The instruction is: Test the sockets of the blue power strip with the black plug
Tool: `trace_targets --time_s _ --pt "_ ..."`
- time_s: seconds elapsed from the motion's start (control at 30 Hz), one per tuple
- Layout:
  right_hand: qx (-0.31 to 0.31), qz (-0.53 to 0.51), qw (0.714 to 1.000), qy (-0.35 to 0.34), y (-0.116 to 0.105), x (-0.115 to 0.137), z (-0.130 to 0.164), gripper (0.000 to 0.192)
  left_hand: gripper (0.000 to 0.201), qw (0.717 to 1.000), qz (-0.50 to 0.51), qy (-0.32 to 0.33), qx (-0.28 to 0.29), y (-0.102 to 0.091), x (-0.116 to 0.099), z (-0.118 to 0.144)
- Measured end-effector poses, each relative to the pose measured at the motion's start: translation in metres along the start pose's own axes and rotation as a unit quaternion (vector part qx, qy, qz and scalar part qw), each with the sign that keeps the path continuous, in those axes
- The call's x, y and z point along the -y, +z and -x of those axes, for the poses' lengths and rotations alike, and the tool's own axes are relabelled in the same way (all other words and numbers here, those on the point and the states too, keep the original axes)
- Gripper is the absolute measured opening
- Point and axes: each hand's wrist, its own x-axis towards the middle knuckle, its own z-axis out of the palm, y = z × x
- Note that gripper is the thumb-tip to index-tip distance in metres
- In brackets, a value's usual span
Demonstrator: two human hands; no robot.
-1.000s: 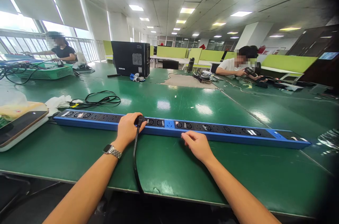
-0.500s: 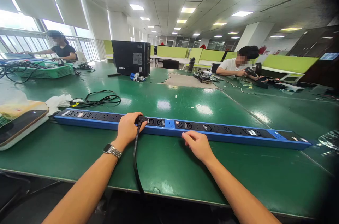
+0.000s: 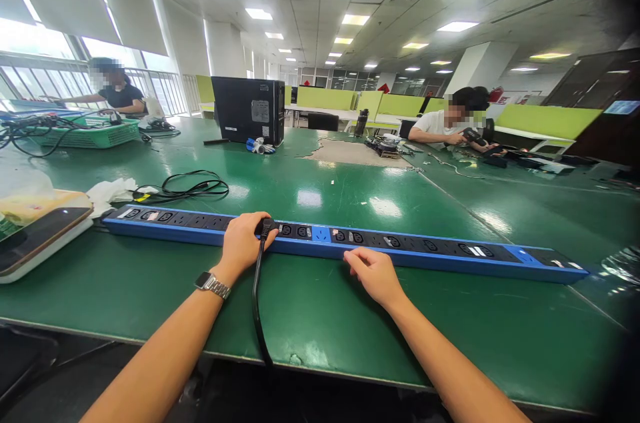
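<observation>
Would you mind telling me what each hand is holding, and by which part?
The left hand grips the black plug at the power strip. The right hand holds nothing; it rests against the strip's near edge.

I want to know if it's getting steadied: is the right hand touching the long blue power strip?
Touching. In the head view, the right hand lies flat on the table with its fingertips against the near edge of the blue power strip; no gap shows.
</observation>
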Motion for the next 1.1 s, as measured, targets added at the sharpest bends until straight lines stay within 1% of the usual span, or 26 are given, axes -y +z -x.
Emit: trace_targets --time_s 0.33,0.87,0.93,1.03,1.1 --pt "0.001 -0.003 1.000 0.003 -0.0004 0.0007 0.0001 0.037 0.026 1.000 -0.005 0.009 -0.004 0.0026 0.0034 0.0003" --pt "-0.002 -0.009 1.000 -0.005 0.0004 0.0006 -0.0002 0.036 0.030 0.999 0.008 0.015 -0.031 0.0036 0.0048 0.0015" --pt "-0.004 -0.009 1.000 -0.010 0.0003 0.0005 -0.0003 0.036 0.032 0.998 0.044 0.005 -0.047 0.0021 0.0032 0.0013" --pt "-0.002 -0.007 1.000 -0.014 -0.0001 0.0003 -0.0005 0.036 0.036 0.986 0.134 -0.031 -0.092 0.0006 0.0016 0.0010" --pt "0.000 -0.003 1.000 -0.016 -0.0003 0.0006 -0.0005 0.037 0.036 0.983 0.147 -0.044 -0.099 0.0007 0.0016 0.0011"
